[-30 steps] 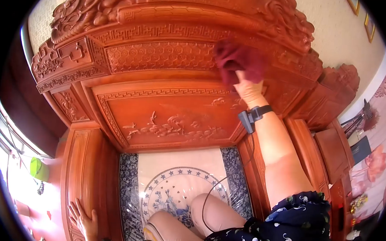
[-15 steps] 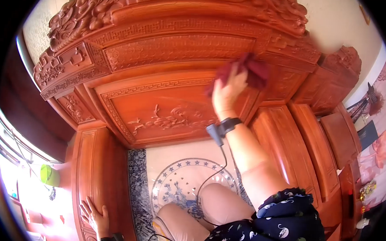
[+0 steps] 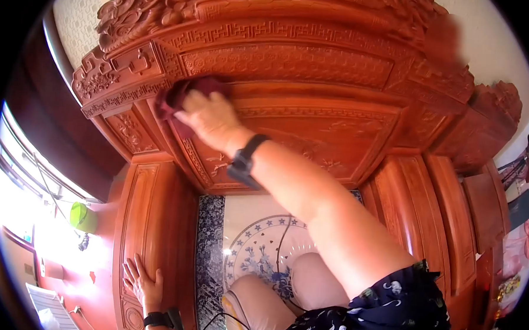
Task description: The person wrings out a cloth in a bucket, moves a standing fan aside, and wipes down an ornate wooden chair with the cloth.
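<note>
My right hand (image 3: 210, 120) presses a dark red cloth (image 3: 176, 102) against the upper left of the carved wooden backrest (image 3: 286, 63), at the corner of its framed panel. The fingers are bent over the cloth and slightly blurred. A dark band with a small device sits on that wrist. At the lower left my left hand (image 3: 144, 282) lies flat with spread fingers on the wooden armrest (image 3: 142, 204), holding nothing. Both knees rest on the patterned seat cover (image 3: 255, 235) between the armrests.
Another wooden armrest (image 3: 393, 200) stands at the right, with more wooden furniture beyond it. A green container (image 3: 83, 217) is at the left near a bright window. Dark curtains (image 3: 60, 120) hang at the upper left. A cable runs over the seat.
My right hand has swept the cloth from the right side of the backrest to its left side. The view has shifted, while my left hand stays flat on the armrest.
</note>
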Action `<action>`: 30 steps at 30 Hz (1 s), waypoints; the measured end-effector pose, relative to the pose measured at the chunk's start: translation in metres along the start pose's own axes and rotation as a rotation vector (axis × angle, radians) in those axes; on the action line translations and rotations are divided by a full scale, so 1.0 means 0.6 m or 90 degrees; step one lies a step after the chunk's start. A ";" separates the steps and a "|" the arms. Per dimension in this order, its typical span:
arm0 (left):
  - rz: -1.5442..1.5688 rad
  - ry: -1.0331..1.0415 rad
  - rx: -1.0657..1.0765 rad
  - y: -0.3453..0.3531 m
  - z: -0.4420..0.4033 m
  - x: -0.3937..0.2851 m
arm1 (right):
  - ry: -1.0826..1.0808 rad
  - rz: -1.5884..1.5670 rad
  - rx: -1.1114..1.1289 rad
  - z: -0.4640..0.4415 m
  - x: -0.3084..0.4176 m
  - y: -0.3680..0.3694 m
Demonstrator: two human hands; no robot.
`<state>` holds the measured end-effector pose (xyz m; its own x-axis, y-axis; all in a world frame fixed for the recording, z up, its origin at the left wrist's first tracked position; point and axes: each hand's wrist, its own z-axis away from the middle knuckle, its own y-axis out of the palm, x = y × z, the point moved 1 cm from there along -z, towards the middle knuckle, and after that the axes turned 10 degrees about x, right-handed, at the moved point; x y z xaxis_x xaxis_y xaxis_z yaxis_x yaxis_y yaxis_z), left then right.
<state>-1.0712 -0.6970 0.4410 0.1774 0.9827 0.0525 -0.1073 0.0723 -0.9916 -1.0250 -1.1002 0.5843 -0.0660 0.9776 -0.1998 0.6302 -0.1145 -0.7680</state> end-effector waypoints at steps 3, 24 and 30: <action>0.002 -0.002 0.006 0.009 -0.002 0.006 | -0.060 0.066 -0.055 0.072 -0.078 -0.039; 0.073 0.097 0.004 -0.034 -0.132 -0.132 | 0.185 0.226 0.005 0.189 -0.118 -0.084; 0.064 0.110 -0.031 -0.032 -0.130 -0.129 | 0.126 0.093 -0.039 0.004 0.012 0.039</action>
<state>-1.0063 -0.7875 0.4469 0.3339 0.9405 -0.0633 -0.0860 -0.0365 -0.9956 -1.0128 -1.0960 0.5633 0.1782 0.9678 -0.1780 0.6680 -0.2518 -0.7003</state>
